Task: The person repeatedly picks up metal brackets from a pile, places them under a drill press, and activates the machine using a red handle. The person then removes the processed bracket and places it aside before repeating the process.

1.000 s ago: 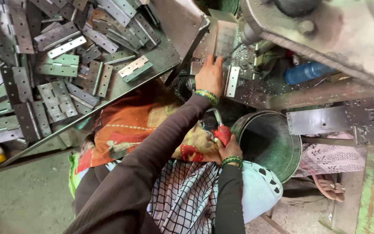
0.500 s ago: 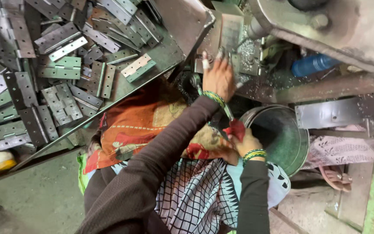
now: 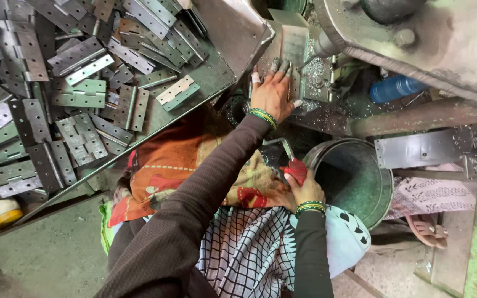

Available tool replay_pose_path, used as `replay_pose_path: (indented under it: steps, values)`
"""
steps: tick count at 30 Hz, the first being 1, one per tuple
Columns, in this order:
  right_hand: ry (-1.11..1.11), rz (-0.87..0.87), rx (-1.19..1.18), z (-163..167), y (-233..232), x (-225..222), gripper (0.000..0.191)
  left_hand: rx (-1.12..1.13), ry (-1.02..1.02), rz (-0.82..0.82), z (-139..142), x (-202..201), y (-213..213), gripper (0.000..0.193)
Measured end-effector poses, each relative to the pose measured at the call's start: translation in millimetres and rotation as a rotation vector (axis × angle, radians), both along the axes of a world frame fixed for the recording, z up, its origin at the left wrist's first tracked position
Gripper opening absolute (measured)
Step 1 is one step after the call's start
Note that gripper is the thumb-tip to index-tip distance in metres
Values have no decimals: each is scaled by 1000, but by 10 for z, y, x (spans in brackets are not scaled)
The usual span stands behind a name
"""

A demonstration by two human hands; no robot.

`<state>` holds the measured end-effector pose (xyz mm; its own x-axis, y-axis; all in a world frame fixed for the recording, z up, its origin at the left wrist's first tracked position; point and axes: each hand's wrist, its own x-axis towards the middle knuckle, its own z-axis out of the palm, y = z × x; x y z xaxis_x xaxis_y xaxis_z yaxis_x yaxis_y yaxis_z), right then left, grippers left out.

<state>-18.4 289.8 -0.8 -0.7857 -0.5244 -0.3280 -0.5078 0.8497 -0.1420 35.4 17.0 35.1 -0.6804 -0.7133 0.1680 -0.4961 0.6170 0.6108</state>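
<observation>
Dozens of flat grey metal hinges [image 3: 78, 105] lie heaped in a sloping steel tray [image 3: 216, 77] at the worker's left, beside a heavy grey machine body [image 3: 432, 38] that fills the upper right of the view. Below the machine stands a round green metal bucket [image 3: 354, 182], its mouth open toward the camera.

At the machine's work bed [image 3: 316, 83], strewn with bright metal shavings, the left hand [image 3: 274, 94] lies spread and flat, fingers apart, pressing a single hinge plate [image 3: 293, 47] against the bed; a bandage wraps one fingertip. The right hand [image 3: 303, 190], well apart from the left and lower down near the bucket's rim, is closed around the red grip of a metal lever [image 3: 288, 157].

By the look of it, this is the seating step: the plate is being held in position under the tool while the lever is gripped ready. The next move would seem to call for a steady left hand clear of the tool and a firm pull on the lever.

The plate itself is pale grey, rectangular and dull, standing partly hidden by the fingers.
</observation>
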Motion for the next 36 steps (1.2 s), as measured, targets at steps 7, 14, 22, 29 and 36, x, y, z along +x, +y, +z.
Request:
replay_pose_path:
  steps: [7,14,22,29,36]
  values:
    - [56,158,182,443,-31,-385,71,-98,95,54,62,64,83,77]
    - [10,90,-2,-215,38,-75,72,-18,-16,-2,-17,-4,6,63]
    - [-64,119,33,-313,78,-363,77,-217,71,-1,-111,25,31,72]
    - [137,189,178,719,-192,-208,64,-317,193,95,-13,160,315,67]
    - [98,194,173,960,-323,-82,63,-155,-46,23,101,128,257,60]
